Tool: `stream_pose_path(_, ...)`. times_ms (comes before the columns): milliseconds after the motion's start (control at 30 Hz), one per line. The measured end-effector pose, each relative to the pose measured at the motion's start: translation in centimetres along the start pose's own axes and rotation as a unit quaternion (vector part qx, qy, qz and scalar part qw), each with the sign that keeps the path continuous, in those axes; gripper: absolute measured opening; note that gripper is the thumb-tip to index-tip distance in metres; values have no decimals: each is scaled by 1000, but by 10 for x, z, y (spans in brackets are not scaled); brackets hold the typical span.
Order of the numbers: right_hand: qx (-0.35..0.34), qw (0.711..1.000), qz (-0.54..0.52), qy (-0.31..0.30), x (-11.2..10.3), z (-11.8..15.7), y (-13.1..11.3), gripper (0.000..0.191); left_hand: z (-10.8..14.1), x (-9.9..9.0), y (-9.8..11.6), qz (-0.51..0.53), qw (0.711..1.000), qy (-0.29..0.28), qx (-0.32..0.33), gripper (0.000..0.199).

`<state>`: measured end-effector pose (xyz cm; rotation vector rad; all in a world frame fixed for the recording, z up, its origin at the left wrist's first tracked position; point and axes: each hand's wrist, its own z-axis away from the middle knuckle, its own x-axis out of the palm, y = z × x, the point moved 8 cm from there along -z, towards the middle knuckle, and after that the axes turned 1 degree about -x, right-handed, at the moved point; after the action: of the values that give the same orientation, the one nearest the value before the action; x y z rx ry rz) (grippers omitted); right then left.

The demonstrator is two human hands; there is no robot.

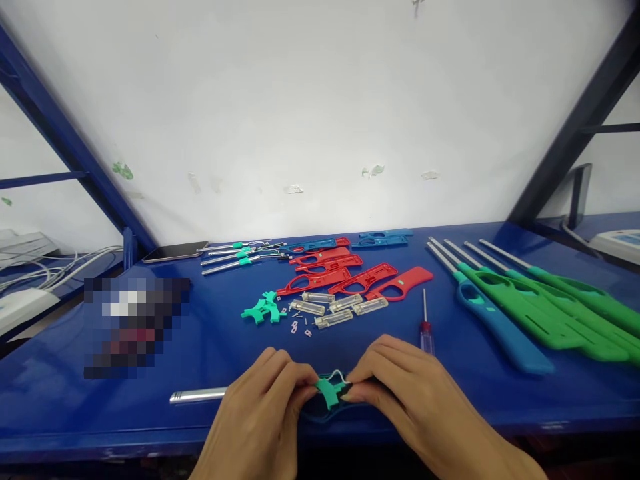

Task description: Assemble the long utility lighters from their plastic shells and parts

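Pinching the trigger [329, 395] at its left end, the left fingers [300, 376] oppose the right fingers [373, 375], closed on a dark part [345, 391]. The trigger, left of the screwdriver [426, 337], appears light and stiff, best held by its edges.

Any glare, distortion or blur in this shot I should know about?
Head view: pale sheen on the glossy blue table, front left; wide-angle stretch toward the edges; a pixelated patch hiding something at left; tiny loose parts slightly soft.
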<state>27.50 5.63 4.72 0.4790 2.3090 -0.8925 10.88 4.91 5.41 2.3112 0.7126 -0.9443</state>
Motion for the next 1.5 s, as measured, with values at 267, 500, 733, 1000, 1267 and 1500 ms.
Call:
stream_pose_path(267,0,1000,-2,8,-2,1,-1,35,3,1,0,12,1000,5,-8,24)
stream_pose_path(500,5,999,28,17,-3,2,-5,22,-1,-7,6,7,999,24,33,26)
stream_pose_path(733,5,996,85,-1,0,8,-4,38,-4,-8,8,2,999,22,32,26)
stream_pose_path(1000,-1,998,36,-46,10,3,-1,21,-4,-3,12,17,999,7,45,30)
stream_pose_path(1267,11,998,26,-58,9,1,-2,24,0,-20,-3,-37,999,-15,-25,32)
stream_pose_path(1500,1,999,35,-37,7,1,-2,31,-1,-3,-12,1,998,-48,-50,23)
